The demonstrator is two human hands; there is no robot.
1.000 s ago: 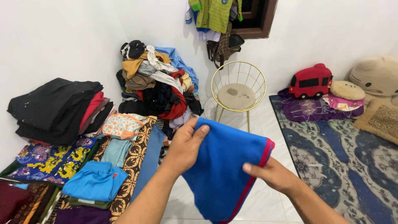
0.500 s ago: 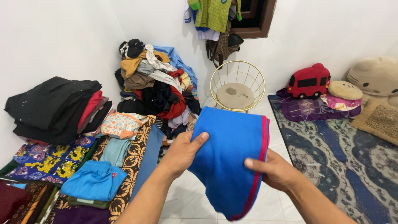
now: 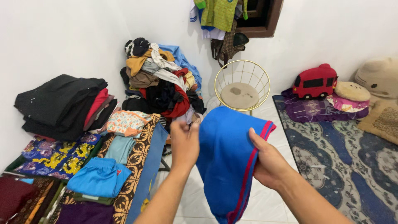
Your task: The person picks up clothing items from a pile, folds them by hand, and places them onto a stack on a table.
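No packages, labels, signs or screens visible anywhere around hands; only cloth, cushions and wire-framed stool surround them.

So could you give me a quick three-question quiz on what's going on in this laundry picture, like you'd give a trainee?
1. True or false: both hands grip the blue cloth with red trim.
2. Which stands nearest beyond the cloth? A) gold wire chair B) red bus-shaped cushion C) black folded stack
3. The right hand grips the cloth along which edge?

Key: 1 true, left hand too. 2 A. 3 The red-trimmed edge.
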